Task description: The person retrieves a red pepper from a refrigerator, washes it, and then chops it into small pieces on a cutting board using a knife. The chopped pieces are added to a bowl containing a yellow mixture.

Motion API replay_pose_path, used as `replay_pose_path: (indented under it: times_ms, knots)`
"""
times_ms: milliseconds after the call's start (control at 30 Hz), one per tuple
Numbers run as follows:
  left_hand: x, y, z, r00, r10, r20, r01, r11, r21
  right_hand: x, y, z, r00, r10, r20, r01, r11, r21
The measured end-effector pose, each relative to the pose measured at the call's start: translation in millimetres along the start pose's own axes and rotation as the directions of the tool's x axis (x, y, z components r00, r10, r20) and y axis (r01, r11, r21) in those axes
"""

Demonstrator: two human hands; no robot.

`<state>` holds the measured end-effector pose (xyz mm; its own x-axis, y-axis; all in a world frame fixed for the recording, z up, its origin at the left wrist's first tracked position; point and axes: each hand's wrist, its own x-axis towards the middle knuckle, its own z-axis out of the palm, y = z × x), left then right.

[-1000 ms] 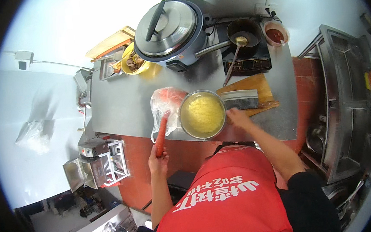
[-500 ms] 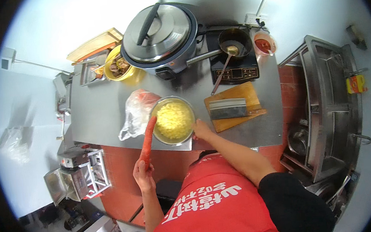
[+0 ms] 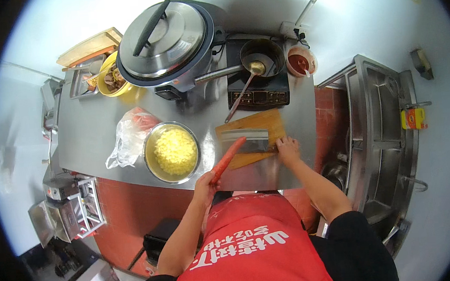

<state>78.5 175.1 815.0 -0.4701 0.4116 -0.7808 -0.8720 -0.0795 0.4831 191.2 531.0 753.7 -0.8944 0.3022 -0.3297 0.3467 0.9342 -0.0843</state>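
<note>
My left hand (image 3: 204, 189) is closed around the lower end of a long peeled carrot (image 3: 228, 158). The carrot slants up to the right, its tip over a cleaver's blade. That cleaver (image 3: 256, 145) lies flat on a wooden cutting board (image 3: 253, 121), handle to the right. Over the handle, at the board's right edge, my right hand (image 3: 288, 150) has its fingers curled, hiding most of it. Left of the carrot, a metal bowl (image 3: 151, 170) holds pale yellow diced pieces. Against the bowl's far left side rests a clear plastic bag (image 3: 127, 137) with something reddish inside.
At the back of the steel table (image 3: 90, 138) stand a large lidded cooker (image 3: 167, 44), a yellow bowl (image 3: 105, 86) and an induction cooker (image 3: 258, 98). On the latter sits a saucepan (image 3: 260, 48) with a ladle (image 3: 241, 96). A tub of red sauce (image 3: 300, 60) is beside it; a steel sink (image 3: 383, 138) stands right.
My left hand has carried the carrot from beside the bowl to the cutting board. My right hand has left the bowl's rim and come onto the cleaver's handle. The whole view has shifted.
</note>
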Motion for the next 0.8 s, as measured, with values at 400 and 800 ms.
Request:
replay_pose_path:
  times_ms: [400, 800]
  knots:
    - [29, -55, 23, 0.959, 0.178, -0.22, -0.107, 0.948, 0.299, -53, 115, -74, 0.991, -0.072, 0.115, 0.039, 0.962, 0.27]
    - [54, -96, 25, 0.804, 0.591, 0.067, -0.273, 0.266, 0.924, -96, 57, -57, 0.939, -0.016, 0.343, -0.256, 0.634, 0.73]
